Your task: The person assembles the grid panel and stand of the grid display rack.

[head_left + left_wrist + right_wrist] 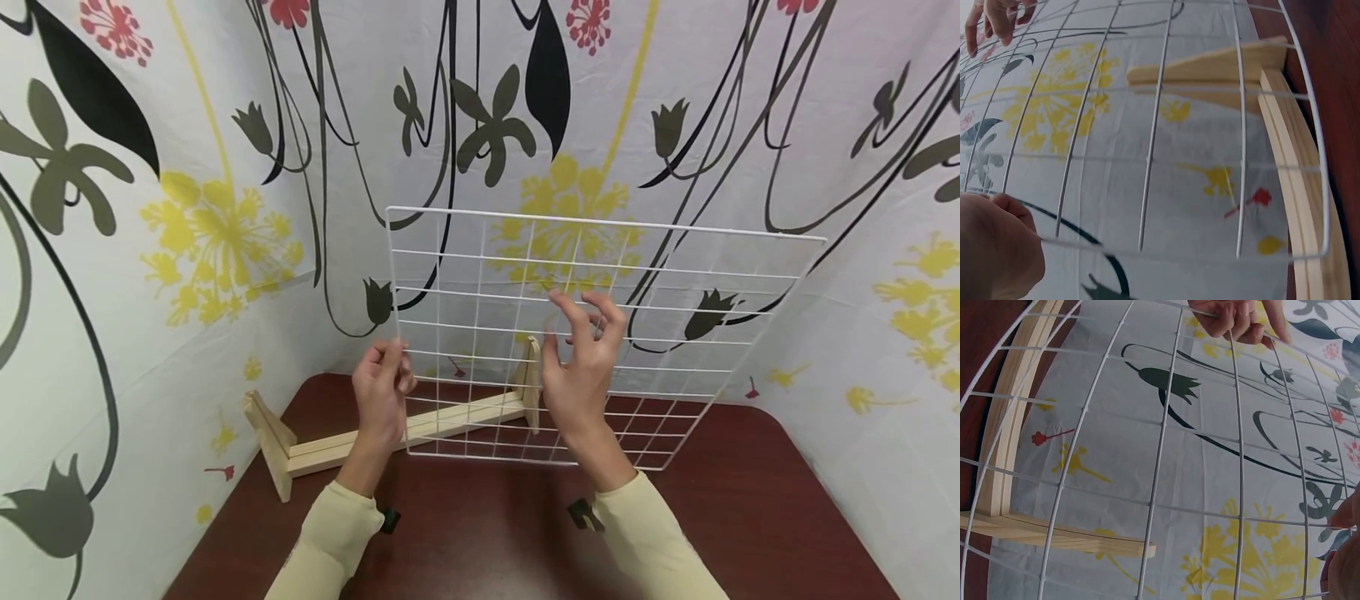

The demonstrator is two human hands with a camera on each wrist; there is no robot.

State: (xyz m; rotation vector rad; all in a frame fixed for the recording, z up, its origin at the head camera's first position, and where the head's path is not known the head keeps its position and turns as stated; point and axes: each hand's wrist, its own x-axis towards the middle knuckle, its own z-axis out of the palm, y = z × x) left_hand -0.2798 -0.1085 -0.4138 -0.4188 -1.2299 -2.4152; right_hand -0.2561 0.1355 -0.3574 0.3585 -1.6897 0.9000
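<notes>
White wire grid panel [600, 333], held upright above the table's [750, 517] back edge over the slotted wooden stand [405, 429]: left hand [382, 396] pinching its left edge, right hand [581, 367] at mid-panel, fingers loosely spread; positioning step, probably; next, bottom edge squared to the slot.

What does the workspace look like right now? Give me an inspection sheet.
Surface: dark red-brown table.
Job's things: white wire grid panel held upright above the table; slotted wooden stand lying behind it.
Clutter: nothing seen.
Grippers: left hand pinches the panel's left edge; right hand is at the panel's middle, fingers spread, grip unclear.
Cables: nothing seen; a small dark clip shows at each sleeve cuff.
Surroundings: floral-printed fabric backdrop on three sides.
</notes>
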